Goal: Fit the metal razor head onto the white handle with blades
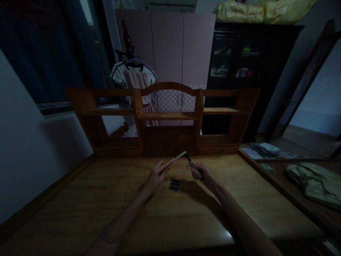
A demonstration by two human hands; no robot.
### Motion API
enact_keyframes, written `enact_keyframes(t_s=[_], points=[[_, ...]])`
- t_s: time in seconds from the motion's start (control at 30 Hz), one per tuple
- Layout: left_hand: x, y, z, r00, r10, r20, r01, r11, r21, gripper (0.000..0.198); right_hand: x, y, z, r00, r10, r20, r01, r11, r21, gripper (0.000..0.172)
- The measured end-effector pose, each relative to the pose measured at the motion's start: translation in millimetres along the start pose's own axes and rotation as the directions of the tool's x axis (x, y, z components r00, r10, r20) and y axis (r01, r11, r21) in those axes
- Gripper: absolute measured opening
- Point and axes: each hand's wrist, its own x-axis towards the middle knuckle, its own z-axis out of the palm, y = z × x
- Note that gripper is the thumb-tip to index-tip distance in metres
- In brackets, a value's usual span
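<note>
My left hand (157,174) is closed on a slim, pale stick-like object (179,156), which points up and to the right; whether it is a stick or a flat thing seen edge-on, I cannot tell. In my right hand (201,170) is a tool with a grey handle (195,169) and a dark, narrow front end. That dark end reaches the tip of the pale object, touching it or very close. Below and between the hands, a small group of dark pieces (174,185) with light lines lies on the wooden desk (119,213).
At the desk's back stands a wooden shelf unit (170,116). A lower surface to the right bears a pale cloth bag (317,181) and papers (266,150). Clothes (134,80) hang before a pink wardrobe (167,49); a dark cabinet (250,71) stands beside it. The light is dim.
</note>
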Motion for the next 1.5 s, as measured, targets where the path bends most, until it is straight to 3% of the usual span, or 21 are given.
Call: enact_keyframes(t_s=[0.67, 0.97, 1.1, 1.5], points=[[-0.1, 0.3, 1.0, 1.0, -0.024, 0.006, 0.024, 1.0, 0.009, 0.04, -2.0, 1.3, 9.6, 1.0, 0.021, 0.003, -0.021, 1.0, -0.019, 0.036], [-0.8, -5.3, 1.6, 0.999, -0.042, -0.026, 0.042, 0.999, 0.032, 0.04, 2.7, -2.1, -1.4, 1.0, -0.019, -0.014, 0.02, 0.994, 0.105, 0.033], [0.0, 0.0, -3.7, 0.994, -0.069, -0.084, 0.071, 0.997, 0.023, 0.041, 3.0, -2.3, 1.3, 0.998, 0.001, -0.069, 0.002, 0.999, 0.04, 0.035], [0.2, 3.0, 1.2, 0.999, -0.038, -0.023, 0.039, 0.999, 0.023, 0.039, -7.6, -8.2, 14.1, 0.995, -0.035, -0.097, 0.022, 0.991, -0.129, 0.032]])
